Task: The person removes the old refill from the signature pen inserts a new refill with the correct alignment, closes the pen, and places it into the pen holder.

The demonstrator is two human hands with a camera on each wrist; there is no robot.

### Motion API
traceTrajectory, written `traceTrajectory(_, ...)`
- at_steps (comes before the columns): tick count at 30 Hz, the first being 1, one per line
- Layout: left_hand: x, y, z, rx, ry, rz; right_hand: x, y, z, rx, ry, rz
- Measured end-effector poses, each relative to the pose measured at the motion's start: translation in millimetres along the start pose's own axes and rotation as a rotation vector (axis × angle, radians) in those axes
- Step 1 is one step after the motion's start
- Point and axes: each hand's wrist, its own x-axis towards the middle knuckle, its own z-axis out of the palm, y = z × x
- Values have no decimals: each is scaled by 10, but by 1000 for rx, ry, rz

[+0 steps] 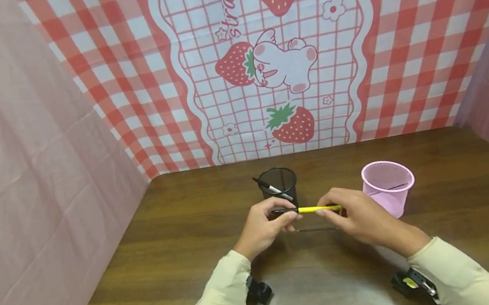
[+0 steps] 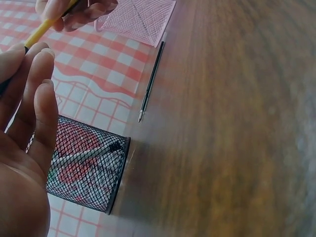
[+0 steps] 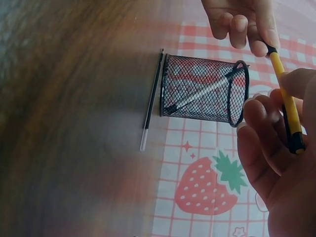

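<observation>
Between both hands, a yellow and black pen (image 1: 308,210) lies roughly level above the table. My left hand (image 1: 261,227) pinches its black end between thumb and fingers. On the yellow barrel (image 3: 290,114), my right hand (image 1: 362,215) has its thumb and fingertips; a black end piece shows near the palm in the right wrist view. Below the hands, a thin dark ink refill (image 2: 152,81) with a metal tip and a clear end rests on the table.
Behind my left hand stands a black mesh cup (image 3: 202,89) with a black and white pen (image 1: 273,188) leaning in it. A pink mesh cup (image 1: 390,194) stands beyond my right hand, with a thin dark stick inside. Checked cloth (image 1: 417,45) hangs behind the wooden table (image 1: 186,202).
</observation>
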Motion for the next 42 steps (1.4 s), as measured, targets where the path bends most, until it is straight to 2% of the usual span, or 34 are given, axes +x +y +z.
traceTrajectory(6,4,0,-4,5,1,-2,8,2,-11,12,1,-23)
traceTrajectory(15,13,5,-12,24,-11,15,13,8,-3,11,1,38)
traceTrajectory(23,9,17,-1,-8,-14,13,3,10,23,-21,16,-10)
traceTrajectory(35,8,58,13,18,2,-16,-2,-7,23,-6,15,-42)
traceTrajectory(42,-17,23,9,13,3,-9,-14,-13,30,-6,8,-54)
